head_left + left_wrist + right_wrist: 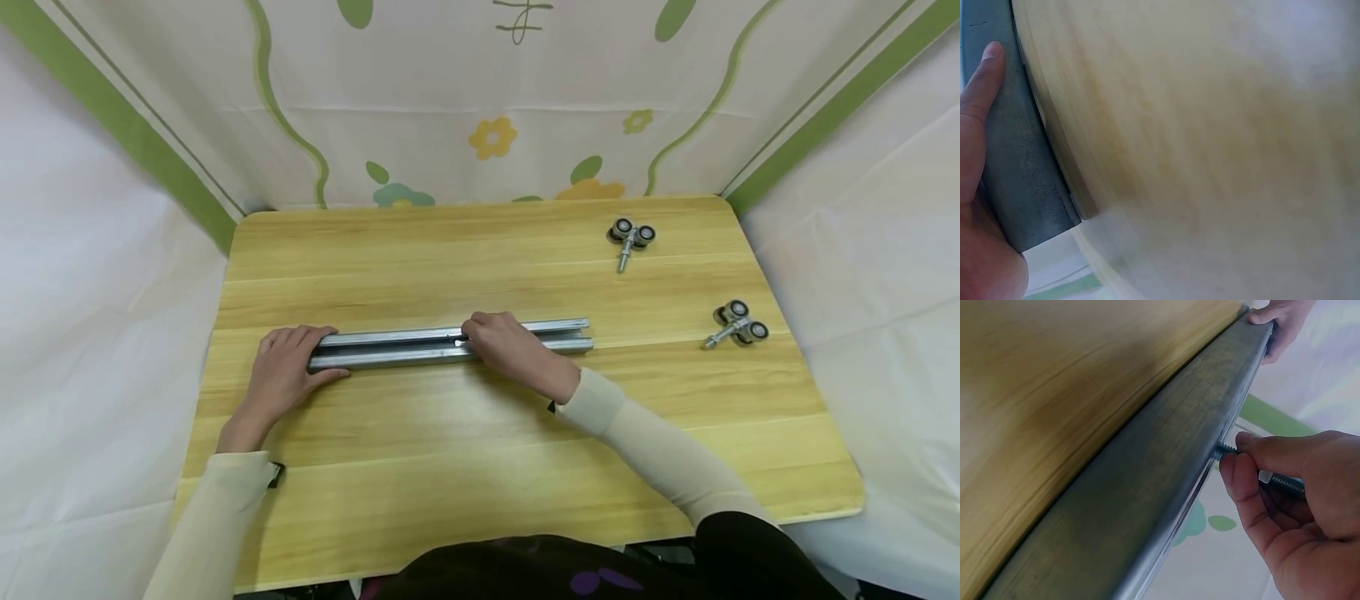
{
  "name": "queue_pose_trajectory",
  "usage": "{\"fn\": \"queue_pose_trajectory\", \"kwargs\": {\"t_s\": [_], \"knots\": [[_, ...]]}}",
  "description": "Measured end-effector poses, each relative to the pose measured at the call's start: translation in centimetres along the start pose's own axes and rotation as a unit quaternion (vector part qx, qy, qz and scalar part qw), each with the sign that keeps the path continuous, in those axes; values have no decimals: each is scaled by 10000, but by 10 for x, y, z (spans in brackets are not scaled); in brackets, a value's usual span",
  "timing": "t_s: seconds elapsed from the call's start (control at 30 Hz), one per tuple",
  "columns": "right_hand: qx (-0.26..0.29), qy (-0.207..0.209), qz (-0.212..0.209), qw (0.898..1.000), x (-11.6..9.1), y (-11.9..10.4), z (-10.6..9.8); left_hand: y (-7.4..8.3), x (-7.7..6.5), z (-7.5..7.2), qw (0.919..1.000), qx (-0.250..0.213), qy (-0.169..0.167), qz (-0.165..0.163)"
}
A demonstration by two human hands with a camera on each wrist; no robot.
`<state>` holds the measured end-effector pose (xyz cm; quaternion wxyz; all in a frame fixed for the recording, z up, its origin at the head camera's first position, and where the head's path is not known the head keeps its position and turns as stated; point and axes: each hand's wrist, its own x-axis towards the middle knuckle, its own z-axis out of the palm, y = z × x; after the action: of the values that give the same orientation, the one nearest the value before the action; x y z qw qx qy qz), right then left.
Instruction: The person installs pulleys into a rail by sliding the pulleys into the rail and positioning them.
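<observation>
A long grey metal channel rail [397, 360] lies across the table with its slot facing up. At its left end my left hand [283, 371] grips it, thumb along the near side and fingers over the far side. In the left wrist view the thumb lies flat on the rail's side [1019, 156]. My right hand [513, 350] is over the slot, right of the rail's middle. The right wrist view shows its thumb and forefinger pinching a threaded bolt [1286, 484] with a nut on it. The bolt's end meets the slot; the fingers hide its middle.
Two roller trolleys with wheels and threaded bolts lie on the wooden table [420, 492]: one trolley [632, 237] at the back right, another [738, 325] near the right edge. A patterned white curtain [420, 75] hangs behind, with white cloth on both sides.
</observation>
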<state>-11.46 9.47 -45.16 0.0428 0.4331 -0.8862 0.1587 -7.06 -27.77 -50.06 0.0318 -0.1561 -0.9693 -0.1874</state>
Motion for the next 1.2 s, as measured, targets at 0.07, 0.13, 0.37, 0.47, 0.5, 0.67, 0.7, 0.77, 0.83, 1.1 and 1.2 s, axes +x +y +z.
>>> {"fn": "queue_pose_trajectory", "kwargs": {"t_s": [0.07,0.13,0.37,0.47,0.5,0.67,0.7,0.77,0.83,1.1,1.2], "knots": [[-64,-31,-45,10000,2,-2,0,0,0,0,10000,-11,-7,-8],[-102,-68,-76,9999,4,-3,0,1,0,0,10000,-19,-16,-17],[-32,-82,-101,9999,10,-7,4,1,0,0,10000,-34,37,11],[-33,-36,-157,9999,12,-9,6,1,0,1,10000,-30,51,24],[-23,-26,-174,9998,13,-10,7,1,0,1,10000,-26,45,24],[-122,-9,-252,9996,17,-13,8,0,0,0,10000,-21,0,13],[-151,-9,-249,9996,18,-13,8,0,0,0,10000,-23,1,16],[-191,-1,-255,9995,19,-14,9,0,0,-1,10000,-25,6,22],[-206,13,-263,9994,21,-15,9,0,1,-2,10000,-16,8,25],[-195,-17,-336,9992,26,-20,12,-2,0,1,10000,28,-17,25],[-203,-49,-311,9993,26,-21,13,-2,0,2,10000,28,-30,15]]}}
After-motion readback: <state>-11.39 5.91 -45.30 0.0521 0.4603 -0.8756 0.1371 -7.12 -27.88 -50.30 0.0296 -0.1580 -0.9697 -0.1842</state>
